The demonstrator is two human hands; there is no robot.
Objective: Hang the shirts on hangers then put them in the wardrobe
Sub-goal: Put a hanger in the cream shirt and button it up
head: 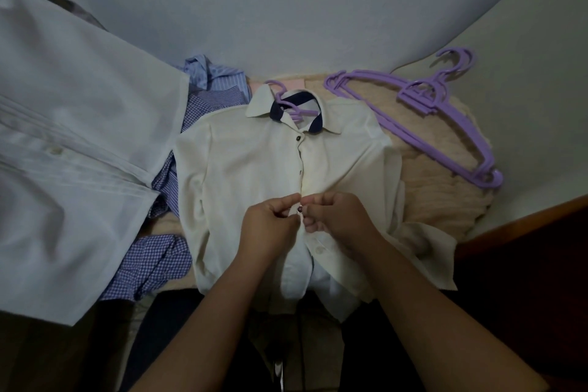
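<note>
We see a cream shirt (254, 169) lying flat, front up, on a beige textured surface (439, 200), with a purple hanger (288, 102) already inside its navy-lined collar (276, 110). Both our hands meet at the shirt's front opening, about halfway down. The left hand (270, 219) has its fingers curled, pinching the left edge of the placket. The right hand (337, 216) is likewise curled, pinching the opposite edge, and a small dark button (299, 209) shows between the two sets of fingertips. Two more dark buttons sit above it on the placket.

To the right, a stack of spare purple hangers (423, 118) lies on the same surface; we cannot count them exactly. Left of the cream shirt, a striped blue shirt (213, 76) and checked purple fabric (152, 264) lie crumpled. A large white shirt (73, 153) fills the left side of the view.
</note>
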